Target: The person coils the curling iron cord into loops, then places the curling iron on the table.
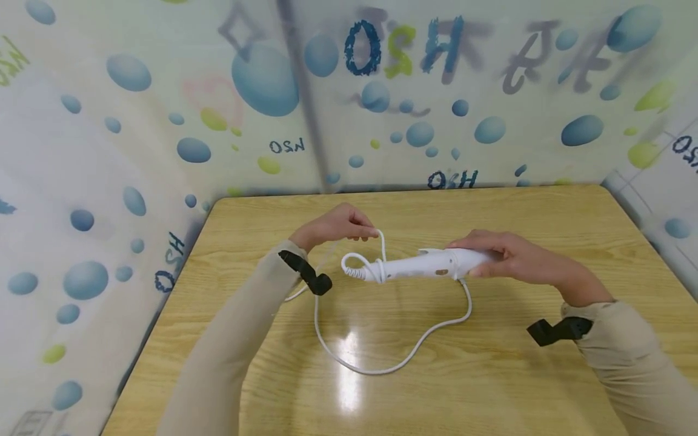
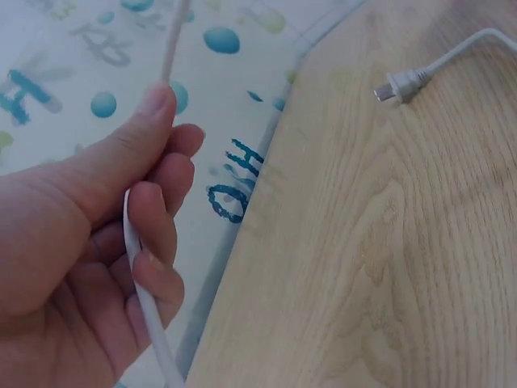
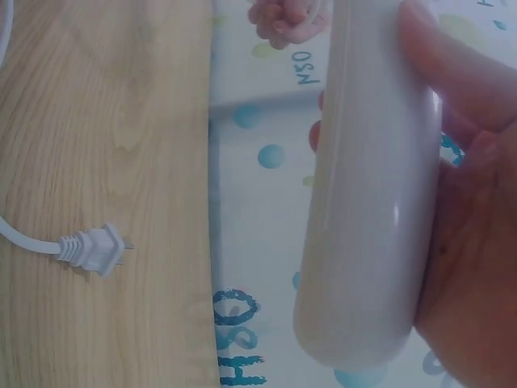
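The right hand [image 1: 507, 257] grips a long white plastic wand [image 1: 417, 265], likely steadying it while the left hand [image 1: 339, 224] pinches its thin white cord [image 1: 376, 373].

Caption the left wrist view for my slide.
The left hand pinches a white cord; a white plug shows against the wooden tabletop.

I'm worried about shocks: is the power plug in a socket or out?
Out. Both wrist views show the power plug with its metal prongs bare, pushed into nothing.
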Tool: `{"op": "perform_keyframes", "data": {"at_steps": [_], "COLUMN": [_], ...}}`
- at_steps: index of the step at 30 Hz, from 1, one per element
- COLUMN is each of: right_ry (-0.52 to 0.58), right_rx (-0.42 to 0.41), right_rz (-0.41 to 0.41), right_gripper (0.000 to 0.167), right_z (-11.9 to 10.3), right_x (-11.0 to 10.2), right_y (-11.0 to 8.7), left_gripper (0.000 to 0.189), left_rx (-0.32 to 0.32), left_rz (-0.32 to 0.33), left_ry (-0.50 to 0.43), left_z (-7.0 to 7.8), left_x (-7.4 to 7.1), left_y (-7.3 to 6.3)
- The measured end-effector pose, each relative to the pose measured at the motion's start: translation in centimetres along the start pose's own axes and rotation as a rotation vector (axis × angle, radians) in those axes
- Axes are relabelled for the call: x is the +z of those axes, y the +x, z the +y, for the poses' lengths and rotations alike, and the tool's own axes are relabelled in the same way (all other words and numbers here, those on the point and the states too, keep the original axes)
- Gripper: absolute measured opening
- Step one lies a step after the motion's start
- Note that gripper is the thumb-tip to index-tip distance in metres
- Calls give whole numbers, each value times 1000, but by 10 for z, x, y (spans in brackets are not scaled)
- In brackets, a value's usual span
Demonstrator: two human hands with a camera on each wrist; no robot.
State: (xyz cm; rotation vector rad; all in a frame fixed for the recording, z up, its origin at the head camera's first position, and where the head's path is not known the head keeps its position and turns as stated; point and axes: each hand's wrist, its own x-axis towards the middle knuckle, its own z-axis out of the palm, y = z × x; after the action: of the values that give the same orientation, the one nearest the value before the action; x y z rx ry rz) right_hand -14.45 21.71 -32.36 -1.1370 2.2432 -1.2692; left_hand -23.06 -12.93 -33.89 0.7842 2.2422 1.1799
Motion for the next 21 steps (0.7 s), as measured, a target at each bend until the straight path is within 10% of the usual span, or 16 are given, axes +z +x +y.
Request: {"op": "perform_keyframes", "data": {"at_steps": [21], "right_ry": [25], "right_rx": [114], "right_rz": [-92], "right_gripper": [43], "right_z": [24], "right_x": [18], "right_y": [4], "left_gripper": [14], "left_rx": [71], "left_rz": [123], "left_ry": [164], "left_z": [59], "left_x": [-2], "left_y": [-20]}}
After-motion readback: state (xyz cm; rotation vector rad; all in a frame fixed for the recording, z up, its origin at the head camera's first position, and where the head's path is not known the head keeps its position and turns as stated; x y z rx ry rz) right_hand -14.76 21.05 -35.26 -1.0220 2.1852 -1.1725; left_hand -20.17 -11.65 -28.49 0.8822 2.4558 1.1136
